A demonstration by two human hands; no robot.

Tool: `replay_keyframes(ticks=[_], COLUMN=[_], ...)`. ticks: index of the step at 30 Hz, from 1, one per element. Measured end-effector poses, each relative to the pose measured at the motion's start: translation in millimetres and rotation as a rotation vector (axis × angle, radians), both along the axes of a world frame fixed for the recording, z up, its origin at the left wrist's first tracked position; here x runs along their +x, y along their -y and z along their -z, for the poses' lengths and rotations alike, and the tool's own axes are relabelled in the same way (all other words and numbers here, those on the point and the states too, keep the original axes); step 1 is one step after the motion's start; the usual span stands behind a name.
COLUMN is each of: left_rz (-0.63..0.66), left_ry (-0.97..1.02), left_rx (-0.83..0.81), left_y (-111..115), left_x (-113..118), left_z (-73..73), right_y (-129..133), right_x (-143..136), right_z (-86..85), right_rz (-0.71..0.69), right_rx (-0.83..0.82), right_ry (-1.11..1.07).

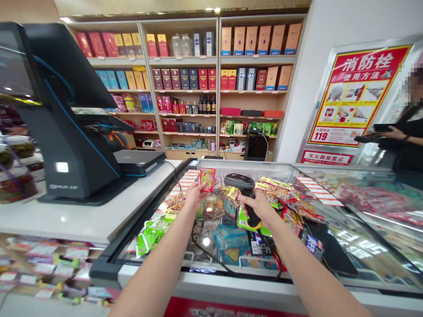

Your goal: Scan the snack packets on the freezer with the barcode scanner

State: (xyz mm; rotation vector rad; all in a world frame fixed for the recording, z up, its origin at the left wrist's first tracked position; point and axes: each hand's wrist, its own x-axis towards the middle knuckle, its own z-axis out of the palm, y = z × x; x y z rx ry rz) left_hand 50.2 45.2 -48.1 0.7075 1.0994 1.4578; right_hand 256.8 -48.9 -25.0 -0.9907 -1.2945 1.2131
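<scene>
Left hand (194, 197): grip pinching one small red-and-yellow foil snack packet (207, 178), held upright above the glass-topped chest freezer (330, 246). Right hand (261, 208): grip wrapped tight around the handle of one black handheld barcode scanner (243, 184), head pointing toward the packet, just beside it, not touching. One black cable (211, 254) runs from the scanner down across the glass. Loose snack packets (284, 193) piled on the freezer lid; count unclear, probably over ten, too jumbled to tell. One black POS terminal (62, 132) on the white bench (72, 220), left. Three shelf bays (185, 88) of boxes behind. One other person (408, 132) at far right holding a dark device.
</scene>
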Motion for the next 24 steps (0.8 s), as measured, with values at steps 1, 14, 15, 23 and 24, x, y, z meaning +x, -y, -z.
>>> replay_keyframes(ticks=[1,14,15,23,24], left_rz=[-0.01,0.006,0.011,-0.067,-0.088], left_ry=[-0.008,0.078,0.099,0.357,0.4], left_rx=[0.045,0.106,0.117,-0.011,-0.057], left_y=[0,-8,-7,-6,-7], left_x=[1,-18,-18,-22,-23], left_z=[2.0,24.1,23.2,11.2,11.1], right_y=[-1,-11,-12,-9,-8], right_x=[0,-12,-10,-1,-2], right_z=[1.0,27.5,32.1,33.0,31.2], right_rz=[-0.007,-0.01,-0.009,0.011,0.0], right_rx=[-0.007,-0.064,-0.072,-0.053,-0.055], right_ry=[0.007,0.026,0.037,0.111,0.117])
